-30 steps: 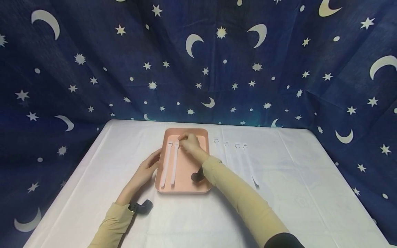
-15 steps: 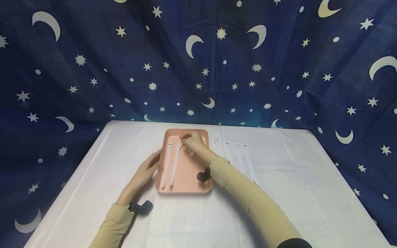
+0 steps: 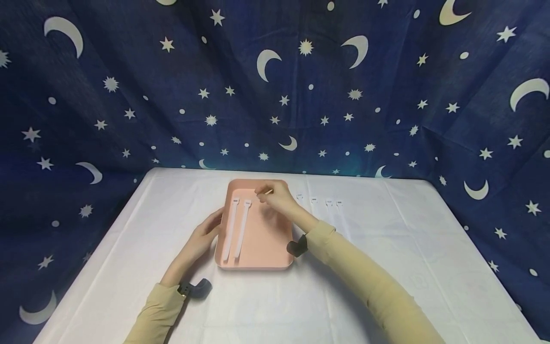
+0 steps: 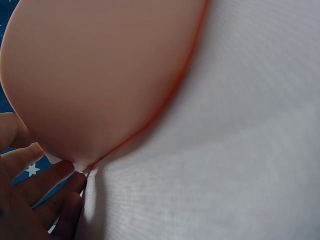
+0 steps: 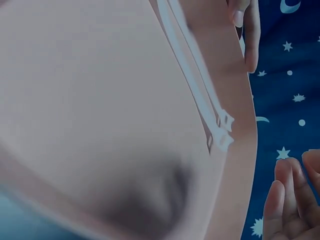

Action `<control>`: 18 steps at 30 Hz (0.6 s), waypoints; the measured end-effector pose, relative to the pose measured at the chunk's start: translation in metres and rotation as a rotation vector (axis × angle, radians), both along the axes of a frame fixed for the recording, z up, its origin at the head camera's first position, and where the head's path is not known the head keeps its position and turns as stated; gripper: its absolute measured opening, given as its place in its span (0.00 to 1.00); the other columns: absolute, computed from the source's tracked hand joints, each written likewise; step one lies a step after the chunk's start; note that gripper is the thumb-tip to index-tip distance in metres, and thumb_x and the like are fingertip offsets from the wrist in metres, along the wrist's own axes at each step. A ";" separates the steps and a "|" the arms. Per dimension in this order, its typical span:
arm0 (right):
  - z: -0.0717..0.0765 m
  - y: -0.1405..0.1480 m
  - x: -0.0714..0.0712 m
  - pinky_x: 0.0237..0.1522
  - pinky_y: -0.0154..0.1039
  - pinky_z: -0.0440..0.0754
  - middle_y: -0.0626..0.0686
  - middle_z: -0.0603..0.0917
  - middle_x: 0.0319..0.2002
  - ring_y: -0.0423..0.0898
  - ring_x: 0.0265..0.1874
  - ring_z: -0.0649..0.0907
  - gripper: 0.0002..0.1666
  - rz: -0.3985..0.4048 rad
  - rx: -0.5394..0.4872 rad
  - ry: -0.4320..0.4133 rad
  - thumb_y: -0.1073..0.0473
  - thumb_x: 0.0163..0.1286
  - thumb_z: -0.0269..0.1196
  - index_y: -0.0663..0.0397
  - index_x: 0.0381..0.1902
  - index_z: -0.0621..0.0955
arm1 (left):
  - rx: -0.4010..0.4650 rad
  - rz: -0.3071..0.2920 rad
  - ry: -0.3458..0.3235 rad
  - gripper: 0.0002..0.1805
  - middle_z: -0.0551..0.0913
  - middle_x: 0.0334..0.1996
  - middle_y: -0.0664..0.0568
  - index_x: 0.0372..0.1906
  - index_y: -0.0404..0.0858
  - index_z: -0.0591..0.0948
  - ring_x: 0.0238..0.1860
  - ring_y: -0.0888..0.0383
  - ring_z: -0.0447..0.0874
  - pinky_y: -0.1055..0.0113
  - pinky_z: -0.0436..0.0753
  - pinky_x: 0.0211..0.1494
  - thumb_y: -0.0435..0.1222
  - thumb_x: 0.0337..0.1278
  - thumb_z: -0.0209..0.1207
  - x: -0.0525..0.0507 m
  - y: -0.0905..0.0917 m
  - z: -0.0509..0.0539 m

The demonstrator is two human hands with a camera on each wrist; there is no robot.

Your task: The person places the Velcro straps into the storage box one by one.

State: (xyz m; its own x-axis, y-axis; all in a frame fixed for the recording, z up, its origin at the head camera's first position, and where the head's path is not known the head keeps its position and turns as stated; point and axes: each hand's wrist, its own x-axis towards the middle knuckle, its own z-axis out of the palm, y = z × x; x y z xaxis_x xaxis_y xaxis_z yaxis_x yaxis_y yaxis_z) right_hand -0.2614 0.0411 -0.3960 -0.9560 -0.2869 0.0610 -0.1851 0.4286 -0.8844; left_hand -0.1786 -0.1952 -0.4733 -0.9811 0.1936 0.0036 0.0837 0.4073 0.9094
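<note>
A pink rectangular tray (image 3: 264, 243) lies on the white table. Inside it, along the left side, two white cable ties (image 3: 242, 231) lie side by side, their slotted heads at the far end. My left hand (image 3: 205, 231) rests against the tray's left wall; in the left wrist view its extended fingers (image 4: 47, 180) touch the outer side. Over the far right part of the tray hovers my right hand (image 3: 278, 198), fingers loosely bent, nothing between them. The right wrist view shows both ties (image 5: 192, 82) apart from that hand.
Several more white cable ties (image 3: 329, 203) lie on the table (image 3: 386, 267) just right of the tray, partly hidden behind the right forearm. A dark blue curtain (image 3: 275, 95) with moons and stars hangs behind the table.
My right hand has let go of the second cable tie's head and moved right, away from it. That tie's head has shifted slightly right. My left hand has stayed put.
</note>
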 end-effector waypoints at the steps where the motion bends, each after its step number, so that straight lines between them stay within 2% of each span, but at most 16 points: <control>1: 0.001 0.002 0.001 0.32 0.30 0.84 0.60 0.87 0.39 0.42 0.27 0.84 0.08 0.002 0.006 0.005 0.70 0.61 0.62 0.63 0.39 0.84 | 0.000 0.001 0.002 0.30 0.61 0.73 0.40 0.75 0.44 0.57 0.73 0.39 0.58 0.41 0.59 0.75 0.42 0.73 0.47 0.000 0.000 0.000; 7: 0.006 0.016 0.008 0.33 0.29 0.81 0.59 0.85 0.40 0.42 0.29 0.82 0.08 0.004 0.021 0.014 0.68 0.61 0.62 0.61 0.39 0.83 | -0.003 0.002 -0.003 0.30 0.61 0.73 0.41 0.75 0.45 0.56 0.74 0.40 0.58 0.41 0.59 0.75 0.43 0.73 0.47 0.000 0.000 0.000; 13: 0.008 0.031 0.016 0.33 0.28 0.79 0.59 0.86 0.40 0.45 0.32 0.82 0.09 0.022 0.029 0.056 0.68 0.60 0.61 0.61 0.39 0.83 | 0.007 -0.002 0.006 0.30 0.61 0.73 0.41 0.75 0.44 0.57 0.73 0.40 0.58 0.41 0.59 0.75 0.43 0.73 0.47 0.000 0.000 -0.001; 18: 0.005 0.047 0.022 0.34 0.29 0.79 0.59 0.86 0.40 0.48 0.35 0.83 0.09 0.014 0.019 0.044 0.68 0.61 0.61 0.61 0.40 0.83 | 0.018 -0.013 0.012 0.30 0.62 0.72 0.40 0.75 0.44 0.57 0.73 0.40 0.59 0.41 0.59 0.75 0.42 0.73 0.47 0.000 -0.001 -0.001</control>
State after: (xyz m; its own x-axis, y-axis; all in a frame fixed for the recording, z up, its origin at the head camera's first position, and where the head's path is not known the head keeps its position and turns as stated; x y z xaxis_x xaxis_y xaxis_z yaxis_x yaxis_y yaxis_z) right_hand -0.2390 0.0877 -0.3908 -0.9484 -0.3015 0.0976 -0.2298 0.4421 -0.8670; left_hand -0.1788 -0.1959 -0.4740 -0.9783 0.2065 0.0186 0.0997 0.3900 0.9154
